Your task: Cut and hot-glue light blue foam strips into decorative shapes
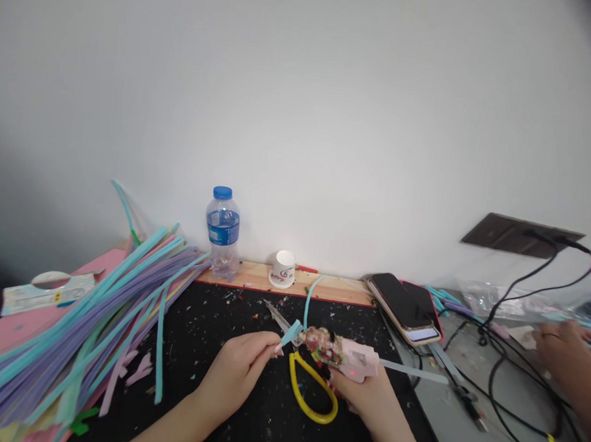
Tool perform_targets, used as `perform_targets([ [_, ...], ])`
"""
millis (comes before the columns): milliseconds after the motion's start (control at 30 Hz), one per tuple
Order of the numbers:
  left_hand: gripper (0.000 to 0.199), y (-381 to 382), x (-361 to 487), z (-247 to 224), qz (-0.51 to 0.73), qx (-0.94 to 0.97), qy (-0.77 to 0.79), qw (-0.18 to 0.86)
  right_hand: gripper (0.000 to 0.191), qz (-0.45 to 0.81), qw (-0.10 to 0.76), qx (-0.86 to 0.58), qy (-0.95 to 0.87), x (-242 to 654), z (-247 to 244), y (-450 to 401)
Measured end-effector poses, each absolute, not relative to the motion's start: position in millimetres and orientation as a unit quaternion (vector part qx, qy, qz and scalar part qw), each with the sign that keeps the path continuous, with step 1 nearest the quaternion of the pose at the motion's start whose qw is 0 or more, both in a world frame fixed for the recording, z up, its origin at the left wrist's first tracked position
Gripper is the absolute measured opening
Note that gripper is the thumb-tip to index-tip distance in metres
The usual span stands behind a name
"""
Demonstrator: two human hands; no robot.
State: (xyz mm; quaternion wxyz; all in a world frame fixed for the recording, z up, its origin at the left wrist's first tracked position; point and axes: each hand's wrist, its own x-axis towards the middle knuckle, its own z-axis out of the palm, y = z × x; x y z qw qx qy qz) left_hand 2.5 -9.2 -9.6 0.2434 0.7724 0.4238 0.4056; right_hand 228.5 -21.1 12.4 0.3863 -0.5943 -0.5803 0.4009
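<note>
Over the black mat, my left hand pinches a short light-blue strip between thumb and fingers. My right hand is wrapped round a pink glue gun with a lit red light and a glue stick out of its back. Crusted, multicoloured residue covers the gun's front, and its tip is beside the blue strip. A thin light-blue stem rises behind the tip. Yellow-handled scissors lie beneath, between my hands, blades toward the back left.
Coloured fuzzy strips are heaped at left near a tissue box. A bottle and paper cup stand by the wall. Phones and black cables lie right. Another person's hand is at far right.
</note>
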Motion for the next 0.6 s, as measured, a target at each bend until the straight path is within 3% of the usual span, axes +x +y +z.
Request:
perform_targets([
  [233,0.017,-10.4,4.0,-8.6,0.401,0.773,0.411,0.269,0.015,0.358,0.347,-0.600,-0.625,225.9,14.6,-22.7],
  [600,0.018,-11.1,6.2,-4.1,0.407,0.759,0.412,0.297,0.021,0.373,0.345,-0.594,-0.623,226.0,16.0,-24.0],
])
